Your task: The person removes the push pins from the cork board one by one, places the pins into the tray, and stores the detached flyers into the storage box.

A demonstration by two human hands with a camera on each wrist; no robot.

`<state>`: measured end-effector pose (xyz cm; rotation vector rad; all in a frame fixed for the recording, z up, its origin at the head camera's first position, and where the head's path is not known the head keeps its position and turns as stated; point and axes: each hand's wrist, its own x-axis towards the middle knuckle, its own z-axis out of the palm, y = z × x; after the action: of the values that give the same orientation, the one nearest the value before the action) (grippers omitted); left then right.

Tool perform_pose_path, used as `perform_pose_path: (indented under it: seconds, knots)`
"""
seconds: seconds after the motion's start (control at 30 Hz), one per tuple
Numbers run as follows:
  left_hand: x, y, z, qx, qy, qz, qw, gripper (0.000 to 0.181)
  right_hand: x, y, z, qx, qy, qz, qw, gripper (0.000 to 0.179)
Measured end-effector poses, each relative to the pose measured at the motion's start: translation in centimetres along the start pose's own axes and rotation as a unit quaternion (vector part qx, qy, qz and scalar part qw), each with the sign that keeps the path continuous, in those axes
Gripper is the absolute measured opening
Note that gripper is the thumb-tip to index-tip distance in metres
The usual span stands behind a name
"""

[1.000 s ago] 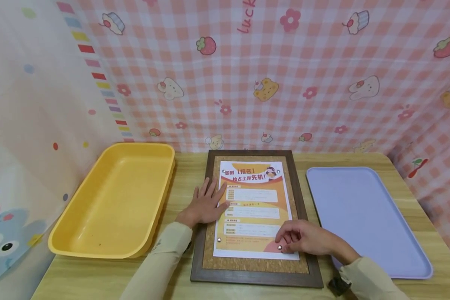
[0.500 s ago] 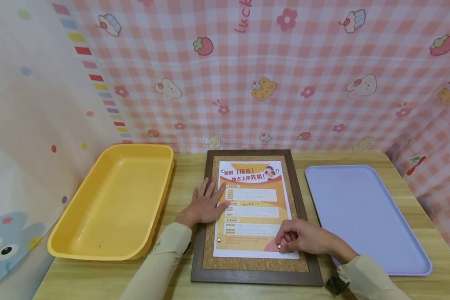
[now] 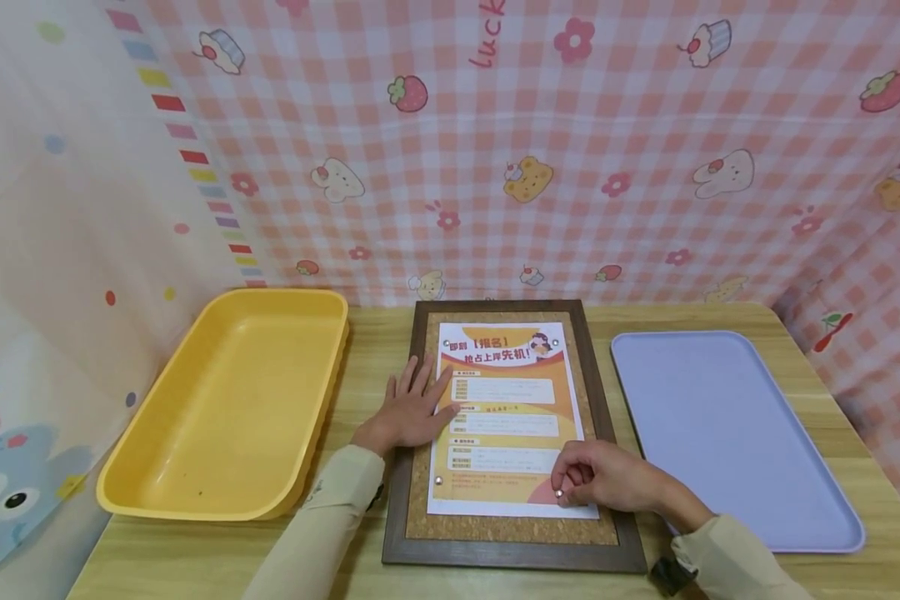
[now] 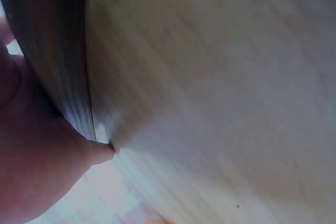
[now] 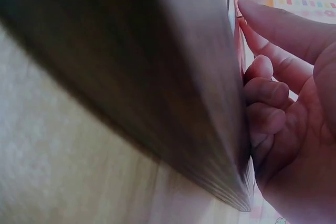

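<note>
A printed orange and white sheet point(image 3: 502, 425) lies on a cork board point(image 3: 510, 527) with a dark wooden frame point(image 3: 513, 554). Silver pushpins show at its two upper corners and at the lower left. My left hand point(image 3: 412, 410) rests flat with spread fingers across the frame's left side and the sheet's left edge. At the sheet's lower right corner, my right hand point(image 3: 607, 477) pinches a silver pushpin point(image 3: 558, 494) between thumb and index finger. The right wrist view shows the other fingers of the right hand point(image 5: 294, 93) curled against the board. The pin's point is hidden.
On the left of the wooden table point(image 3: 375, 333) stands a deep yellow tray point(image 3: 300, 487). A shallow lavender tray point(image 3: 735, 433) lies to the right of the board. Patterned cloth point(image 3: 457, 167) hangs behind and at both sides.
The right thumb and index finger have closed in slightly around the pushpin at the lower right corner. The left hand and the sheet stay in place; the head view shifts a little.
</note>
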<state>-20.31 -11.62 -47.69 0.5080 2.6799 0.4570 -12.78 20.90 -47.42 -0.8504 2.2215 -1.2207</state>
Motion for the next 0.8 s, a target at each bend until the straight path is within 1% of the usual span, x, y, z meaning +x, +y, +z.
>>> perform_pose_path:
  seconds: [0.07, 0.2, 0.27, 0.43, 0.5, 0.67, 0.8]
  knots:
    - [-0.11, 0.10, -0.08, 0.000, 0.006, 0.004, 1.0000, 0.068, -0.03, -0.04, -0.01, -0.001, 0.000, 0.003, 1.0000, 0.007]
    - [-0.21, 0.20, -0.11, 0.006, 0.009, 0.003, 0.9999, 0.068, -0.03, -0.19, 0.01, 0.003, -0.001, 0.016, 0.9999, 0.006]
    - [-0.22, 0.21, -0.09, 0.005, 0.011, 0.003, 0.9999, 0.068, 0.03, -0.30, 0.05, -0.005, 0.001, 0.024, 0.9997, 0.006]
    - [-0.19, 0.17, 0.01, -0.001, 0.011, 0.004, 0.9999, 0.068, 0.17, -0.57, 0.15, -0.020, 0.004, 0.062, 0.9978, 0.008]
    - [-0.18, 0.16, 0.04, -0.003, 0.013, 0.005, 0.9999, 0.068, 0.24, -0.64, 0.14, -0.026, 0.002, 0.070, 0.9972, 0.008]
    - [-0.17, 0.21, -0.02, -0.002, 0.014, 0.004, 0.9999, 0.068, 0.29, -0.75, 0.09, -0.039, 0.000, 0.067, 0.9970, 0.009]
    - [-0.22, 0.28, -0.07, -0.006, 0.014, 0.006, 0.9999, 0.067, 0.22, -0.73, 0.10, -0.036, -0.002, 0.064, 0.9973, 0.011]
